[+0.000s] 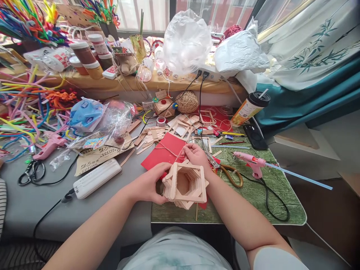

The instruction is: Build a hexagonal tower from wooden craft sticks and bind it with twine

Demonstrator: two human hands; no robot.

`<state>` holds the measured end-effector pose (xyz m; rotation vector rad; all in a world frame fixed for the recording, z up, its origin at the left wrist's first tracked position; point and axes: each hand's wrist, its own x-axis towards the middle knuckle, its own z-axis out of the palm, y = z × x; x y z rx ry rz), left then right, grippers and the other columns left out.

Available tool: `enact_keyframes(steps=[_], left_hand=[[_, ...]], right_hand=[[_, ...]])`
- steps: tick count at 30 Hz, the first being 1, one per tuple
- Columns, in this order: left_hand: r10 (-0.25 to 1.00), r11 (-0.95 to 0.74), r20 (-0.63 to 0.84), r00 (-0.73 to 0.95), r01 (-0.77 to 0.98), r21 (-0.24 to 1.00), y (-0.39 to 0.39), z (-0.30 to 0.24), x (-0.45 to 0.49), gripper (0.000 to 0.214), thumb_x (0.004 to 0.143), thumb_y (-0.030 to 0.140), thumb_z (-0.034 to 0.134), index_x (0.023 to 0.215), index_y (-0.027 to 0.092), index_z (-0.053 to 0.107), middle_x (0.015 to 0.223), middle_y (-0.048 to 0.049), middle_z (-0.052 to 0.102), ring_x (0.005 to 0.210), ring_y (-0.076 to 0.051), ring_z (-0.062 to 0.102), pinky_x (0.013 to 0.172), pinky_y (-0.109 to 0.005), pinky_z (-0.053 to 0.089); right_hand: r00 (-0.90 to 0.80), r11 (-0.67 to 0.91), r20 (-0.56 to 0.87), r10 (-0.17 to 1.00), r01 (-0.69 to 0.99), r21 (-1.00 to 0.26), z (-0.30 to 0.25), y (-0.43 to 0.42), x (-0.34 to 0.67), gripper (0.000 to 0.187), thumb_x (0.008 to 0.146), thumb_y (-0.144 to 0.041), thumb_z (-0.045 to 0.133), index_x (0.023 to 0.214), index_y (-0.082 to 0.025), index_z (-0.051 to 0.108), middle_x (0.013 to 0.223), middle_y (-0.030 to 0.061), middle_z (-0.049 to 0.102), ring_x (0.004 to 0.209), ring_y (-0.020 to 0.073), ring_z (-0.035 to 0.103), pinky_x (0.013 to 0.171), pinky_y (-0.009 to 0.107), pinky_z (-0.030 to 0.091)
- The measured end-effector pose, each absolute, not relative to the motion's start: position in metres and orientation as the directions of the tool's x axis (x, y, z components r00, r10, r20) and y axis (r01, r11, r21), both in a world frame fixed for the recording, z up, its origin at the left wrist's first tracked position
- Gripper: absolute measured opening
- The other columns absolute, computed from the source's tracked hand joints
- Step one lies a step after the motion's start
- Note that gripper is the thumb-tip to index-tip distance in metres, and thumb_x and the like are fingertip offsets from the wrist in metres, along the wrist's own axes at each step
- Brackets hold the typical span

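My left hand (153,183) grips the side of a holder built from stacked craft sticks (172,187), its square layers twisted round a hollow middle. The opening faces up toward me. Just behind it, my right hand (195,155) pinches a thin piece of twine (180,154) between thumb and fingertips. The twine runs left across a sheet of red paper (165,148) lying beneath. My right wrist passes close to the holder's right side; whether they touch I cannot tell. Scissors with brass-coloured handles (231,175) lie right of my right wrist.
A pink glue gun (254,163) with a long glue stick rests on the green mat (270,195). A drink cup (249,108) and a phone (255,137) are behind it. Loose craft sticks (149,137) and a twine ball (186,102) lie ahead. A white power strip (97,178) sits left.
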<state>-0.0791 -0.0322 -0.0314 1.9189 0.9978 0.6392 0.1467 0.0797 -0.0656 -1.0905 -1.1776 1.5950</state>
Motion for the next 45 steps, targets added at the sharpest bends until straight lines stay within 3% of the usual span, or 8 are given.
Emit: enact_keyframes(steps=[13, 17, 23, 28, 35, 42, 45], left_hand=[[0.832, -0.41, 0.136, 0.538, 0.432, 0.803, -0.018, -0.021, -0.09, 0.107, 0.065, 0.028, 0.091, 0.161, 0.026, 0.046, 0.156, -0.0145, 0.056, 0.143, -0.042, 0.053, 0.122, -0.052, 0.043], [0.846, -0.44, 0.172, 0.504, 0.478, 0.76, -0.003, -0.026, -0.1, 0.106, 0.065, 0.029, 0.091, 0.161, 0.024, 0.046, 0.159, -0.0148, 0.054, 0.147, -0.042, 0.05, 0.126, -0.053, 0.037], [0.884, -0.398, 0.183, 0.43, 0.488, 0.777, 0.007, -0.04, -0.11, 0.098, 0.065, 0.027, 0.089, 0.155, 0.023, 0.051, 0.151, -0.0139, 0.06, 0.139, -0.041, 0.055, 0.119, -0.05, 0.043], [0.869, -0.412, 0.177, 0.461, 0.479, 0.775, 0.008, -0.046, -0.112, 0.098, 0.065, 0.024, 0.087, 0.156, 0.023, 0.05, 0.146, -0.0136, 0.063, 0.131, -0.038, 0.06, 0.111, -0.047, 0.049], [0.857, -0.474, 0.188, 0.479, 0.591, 0.653, 0.015, -0.049, -0.115, 0.097, 0.064, 0.027, 0.088, 0.154, 0.03, 0.05, 0.145, -0.0086, 0.064, 0.139, -0.038, 0.055, 0.122, -0.05, 0.041], [0.88, -0.432, 0.152, 0.45, 0.623, 0.652, 0.014, -0.053, -0.116, 0.096, 0.065, 0.03, 0.088, 0.154, 0.034, 0.051, 0.152, -0.0089, 0.055, 0.143, -0.038, 0.051, 0.121, -0.049, 0.044], [0.871, -0.443, 0.151, 0.467, 0.616, 0.651, 0.015, -0.052, -0.116, 0.095, 0.066, 0.032, 0.088, 0.154, 0.034, 0.052, 0.149, -0.0091, 0.06, 0.141, -0.039, 0.053, 0.12, -0.052, 0.043]], right_hand=[[-0.37, -0.274, -0.191, 0.909, -0.186, -0.944, -0.029, 0.096, 0.149, 0.049, 0.07, -0.06, 0.09, 0.089, -0.022, 0.067, 0.086, 0.0007, 0.075, 0.06, 0.0087, 0.057, 0.053, 0.022, 0.044], [-0.412, -0.307, -0.219, 0.884, -0.16, -0.938, -0.031, 0.117, 0.135, 0.046, 0.068, -0.054, 0.093, 0.083, -0.021, 0.066, 0.078, 0.0002, 0.074, 0.057, 0.0089, 0.056, 0.052, 0.022, 0.043], [-0.485, -0.316, -0.251, 0.838, -0.057, -0.947, -0.035, 0.152, 0.118, 0.035, 0.073, -0.041, 0.093, 0.081, -0.017, 0.068, 0.075, 0.0026, 0.076, 0.053, 0.0077, 0.056, 0.05, 0.02, 0.043], [-0.523, -0.29, -0.274, 0.807, 0.052, -0.956, -0.037, 0.164, 0.114, 0.036, 0.075, -0.042, 0.093, 0.086, -0.017, 0.069, 0.076, 0.0027, 0.076, 0.054, 0.0076, 0.058, 0.049, 0.019, 0.043], [-0.54, -0.251, -0.293, 0.789, 0.153, -0.956, -0.045, 0.167, 0.102, 0.034, 0.081, -0.044, 0.088, 0.089, -0.018, 0.069, 0.081, 0.0035, 0.077, 0.057, 0.0072, 0.057, 0.049, 0.018, 0.043], [-0.559, -0.13, -0.286, 0.779, 0.302, -0.944, -0.037, 0.181, 0.095, 0.028, 0.087, -0.043, 0.082, 0.087, -0.019, 0.069, 0.084, 0.005, 0.078, 0.059, 0.0086, 0.06, 0.051, 0.02, 0.047], [-0.569, -0.04, -0.263, 0.779, 0.374, -0.926, -0.033, 0.185, 0.09, 0.024, 0.088, -0.04, 0.081, 0.084, -0.02, 0.069, 0.078, 0.0021, 0.075, 0.056, 0.0078, 0.057, 0.052, 0.02, 0.046]])
